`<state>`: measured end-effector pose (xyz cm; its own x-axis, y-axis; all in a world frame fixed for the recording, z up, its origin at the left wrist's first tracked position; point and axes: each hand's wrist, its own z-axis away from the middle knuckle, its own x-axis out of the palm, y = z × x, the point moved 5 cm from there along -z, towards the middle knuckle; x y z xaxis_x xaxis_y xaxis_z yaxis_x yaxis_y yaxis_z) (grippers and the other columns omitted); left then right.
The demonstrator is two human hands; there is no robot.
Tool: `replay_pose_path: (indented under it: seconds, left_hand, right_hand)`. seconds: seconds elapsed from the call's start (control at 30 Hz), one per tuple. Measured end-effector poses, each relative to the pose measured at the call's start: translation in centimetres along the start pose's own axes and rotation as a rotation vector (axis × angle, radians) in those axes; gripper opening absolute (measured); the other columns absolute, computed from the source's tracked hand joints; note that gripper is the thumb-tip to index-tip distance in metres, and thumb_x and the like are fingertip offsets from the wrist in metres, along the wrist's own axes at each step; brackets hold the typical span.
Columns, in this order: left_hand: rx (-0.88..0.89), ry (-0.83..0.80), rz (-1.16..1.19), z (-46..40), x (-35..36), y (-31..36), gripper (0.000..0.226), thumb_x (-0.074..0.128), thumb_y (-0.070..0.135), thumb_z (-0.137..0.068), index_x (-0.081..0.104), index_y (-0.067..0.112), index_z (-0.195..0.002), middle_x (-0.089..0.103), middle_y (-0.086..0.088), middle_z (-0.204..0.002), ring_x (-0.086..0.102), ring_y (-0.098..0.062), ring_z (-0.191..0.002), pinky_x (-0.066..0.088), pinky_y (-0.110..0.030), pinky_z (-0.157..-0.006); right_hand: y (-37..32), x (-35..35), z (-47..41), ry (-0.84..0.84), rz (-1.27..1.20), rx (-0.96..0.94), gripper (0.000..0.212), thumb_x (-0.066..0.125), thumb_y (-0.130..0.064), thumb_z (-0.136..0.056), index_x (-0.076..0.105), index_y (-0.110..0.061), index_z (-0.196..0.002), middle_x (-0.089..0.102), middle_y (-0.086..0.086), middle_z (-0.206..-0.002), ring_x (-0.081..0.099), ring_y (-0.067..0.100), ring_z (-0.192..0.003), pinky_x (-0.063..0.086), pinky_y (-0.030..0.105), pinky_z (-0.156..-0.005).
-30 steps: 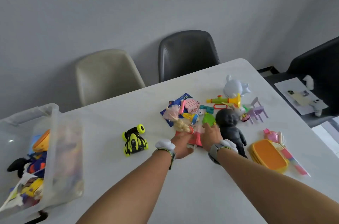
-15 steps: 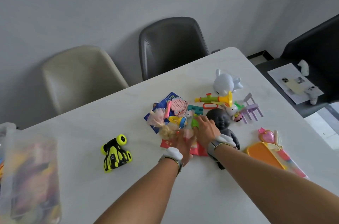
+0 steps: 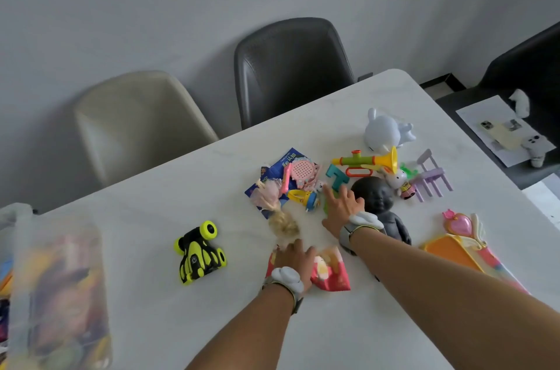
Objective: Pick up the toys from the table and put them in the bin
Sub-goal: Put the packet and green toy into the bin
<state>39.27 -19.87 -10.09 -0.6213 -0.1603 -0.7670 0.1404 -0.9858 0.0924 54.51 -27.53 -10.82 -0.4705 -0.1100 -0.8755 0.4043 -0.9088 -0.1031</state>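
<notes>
Looking down over our two bare forearms, we see a white marble-look table (image 3: 151, 339) scattered with toys. At the far left edge stands a clear plastic storage bin (image 3: 57, 288), blurred, with a jumble of multicoloured toys inside that we cannot tell apart. To its right sits a black and neon-yellow toy stunt car (image 3: 198, 253), well apart from the other toys.

Our left hand (image 3: 292, 259) lies palm-down on a flat red and pink printed packet (image 3: 328, 274), fingers curled at its far edge; whether it grips the packet we cannot tell. Just beyond it lies a small doll with blond hair and a pale pink dress (image 3: 277, 212) on a blue printed card (image 3: 285, 163), beside a round pink perforated toy (image 3: 301, 171).

Our right hand (image 3: 341, 207) reaches forward with fingers spread, fingertips near a teal plastic letter-shaped piece (image 3: 336, 177), covering something green. Touching its wrist on the right lies a black rubber baby doll (image 3: 378, 206). Farther right are a yellow and green toy trumpet (image 3: 369, 160), a white rounded rabbit figure (image 3: 385, 130), a small lilac toy chair (image 3: 431, 177), a pink heart wand (image 3: 460, 222) and an orange flat case (image 3: 451, 251).
</notes>
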Motion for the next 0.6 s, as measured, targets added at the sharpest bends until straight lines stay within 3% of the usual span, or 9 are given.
replay_pose_path:
  seconds: [0.17, 0.27, 0.33, 0.4, 0.5, 0.6]
  left_hand:
    - [0.053, 0.173, 0.018, 0.8, 0.7, -0.6, 0.033, 0.059, 0.035, -0.083, 0.062, 0.013, -0.108, 0.048, -0.007, -0.120, 0.043, -0.029, -0.121, 0.041, -0.040, -0.093]
    - [-0.001, 0.275, 0.187, 0.8, -0.2, -1.9, 0.029, 0.046, 0.023, -0.094, 0.054, 0.016, -0.122, 0.056, -0.005, -0.119, 0.063, -0.032, -0.102, 0.051, -0.039, -0.077]
    - [-0.008, 0.392, 0.255, 0.8, -1.5, -2.9, 0.026, 0.045, 0.021, -0.096, 0.049, 0.018, -0.122, 0.065, -0.007, -0.104, 0.067, -0.036, -0.084, 0.046, -0.037, -0.063]
    - [-0.037, 0.476, 0.328, 0.8, -3.1, -3.7, 0.035, 0.052, 0.020, -0.092, 0.041, 0.025, -0.126, 0.068, -0.007, -0.094, 0.068, -0.036, -0.075, 0.041, -0.033, -0.055]
    - [-0.099, 0.585, 0.423, -0.1, -5.8, -4.7, 0.065, 0.059, 0.018, -0.088, 0.031, 0.030, -0.145, 0.069, -0.006, -0.110, 0.070, -0.033, -0.083, 0.045, -0.033, -0.059]
    - [-0.107, 0.682, 0.440, -1.4, -8.3, -5.4, 0.054, 0.064, 0.012, -0.090, 0.047, 0.017, -0.141, 0.067, -0.009, -0.123, 0.068, -0.035, -0.099, 0.052, -0.038, -0.067]
  right_hand:
    - [-0.2, 0.6, 0.2, -0.067, -0.089, 0.059, 0.099, 0.078, -0.034, -0.069, 0.018, -0.026, -0.147, 0.033, 0.013, -0.132, 0.039, 0.035, -0.121, 0.049, 0.043, -0.087]
    - [-0.4, 1.1, 0.8, -0.053, -0.135, 0.097, 0.084, 0.076, -0.027, -0.073, 0.028, -0.024, -0.142, 0.037, 0.013, -0.129, 0.042, 0.035, -0.117, 0.051, 0.043, -0.087]
    - [-0.5, 1.3, 1.4, 0.009, -0.124, 0.087, 0.068, 0.063, -0.018, -0.082, 0.029, -0.022, -0.141, 0.040, 0.014, -0.129, 0.044, 0.036, -0.115, 0.049, 0.044, -0.086]
    - [-0.6, 1.3, 1.6, 0.010, -0.143, 0.087, 0.065, 0.061, -0.017, -0.084, 0.029, -0.019, -0.140, 0.042, 0.014, -0.130, 0.045, 0.037, -0.117, 0.048, 0.045, -0.088]
    - [-0.6, 0.6, 2.0, 0.014, -0.234, 0.146, 0.068, 0.072, -0.032, -0.080, 0.031, -0.015, -0.133, 0.046, 0.010, -0.129, 0.048, 0.033, -0.119, 0.047, 0.044, -0.091]
    - [-0.8, -0.5, 2.5, 0.072, -0.269, 0.204, 0.064, 0.067, -0.015, -0.078, 0.034, -0.016, -0.133, 0.048, 0.010, -0.126, 0.049, 0.030, -0.116, 0.047, 0.040, -0.090]
